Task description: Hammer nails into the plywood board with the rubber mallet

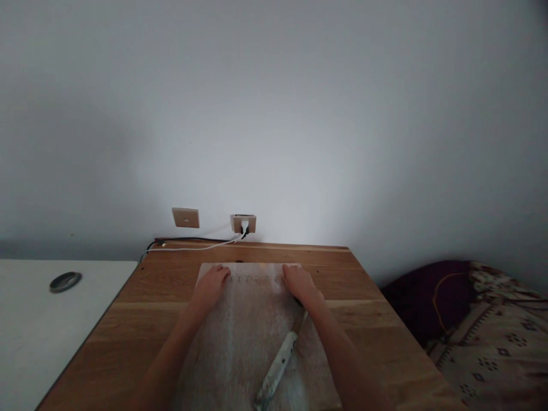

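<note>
The left hand (212, 281) lies on the far left corner of the pale board (250, 322), the right hand (299, 282) on its far right corner; whether they grip it, I cannot tell; the board is on the wooden table (137, 319); a white-handled tool (279, 361) lies on its right part.

The bare left forearm (177, 339) and bare right forearm (338, 342) reach forward from the lower edge of the view, slanting inward. The left hand (214, 279) and right hand (298, 281) sit apart, roughly level, backs upward. The fingers of both are bent; their exact grip is too dim to tell. Both wrists look nearly straight.
</note>
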`<state>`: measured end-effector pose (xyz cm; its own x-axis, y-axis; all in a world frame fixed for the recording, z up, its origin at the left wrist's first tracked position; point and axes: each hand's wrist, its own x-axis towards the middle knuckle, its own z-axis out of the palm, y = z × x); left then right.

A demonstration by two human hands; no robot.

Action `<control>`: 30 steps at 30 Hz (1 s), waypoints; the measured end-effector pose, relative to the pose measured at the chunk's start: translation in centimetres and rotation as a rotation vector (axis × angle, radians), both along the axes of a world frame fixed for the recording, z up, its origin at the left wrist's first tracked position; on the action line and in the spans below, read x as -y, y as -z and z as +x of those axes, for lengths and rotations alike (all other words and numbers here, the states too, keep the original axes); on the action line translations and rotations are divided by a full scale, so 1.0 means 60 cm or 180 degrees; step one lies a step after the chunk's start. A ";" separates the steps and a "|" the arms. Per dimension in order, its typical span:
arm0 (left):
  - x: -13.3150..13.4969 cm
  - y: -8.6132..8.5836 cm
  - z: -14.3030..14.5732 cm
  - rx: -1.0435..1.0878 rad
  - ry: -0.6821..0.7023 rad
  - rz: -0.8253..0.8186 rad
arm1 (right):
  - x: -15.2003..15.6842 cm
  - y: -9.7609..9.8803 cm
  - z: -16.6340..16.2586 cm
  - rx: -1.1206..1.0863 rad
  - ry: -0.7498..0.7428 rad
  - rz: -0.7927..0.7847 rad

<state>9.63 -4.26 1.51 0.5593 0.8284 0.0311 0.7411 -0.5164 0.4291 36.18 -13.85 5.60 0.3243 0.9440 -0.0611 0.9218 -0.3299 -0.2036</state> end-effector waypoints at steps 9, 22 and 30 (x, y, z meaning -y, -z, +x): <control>-0.030 0.002 -0.010 0.0780 0.0018 -0.0242 | -0.005 0.016 0.037 -0.1361 0.0186 0.0963; -0.016 0.020 -0.018 0.3110 -0.1204 -0.1476 | -0.023 0.033 -0.016 -0.0746 0.0057 0.0115; -0.033 0.010 -0.003 0.3183 -0.1137 -0.2135 | -0.015 0.024 0.011 -0.1271 0.0283 0.0793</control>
<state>9.47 -2.29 0.91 0.2756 0.9454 -0.1741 -0.0065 0.1829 0.9831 36.84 -12.95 4.18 0.4018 0.9153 0.0272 0.7258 -0.3002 -0.6189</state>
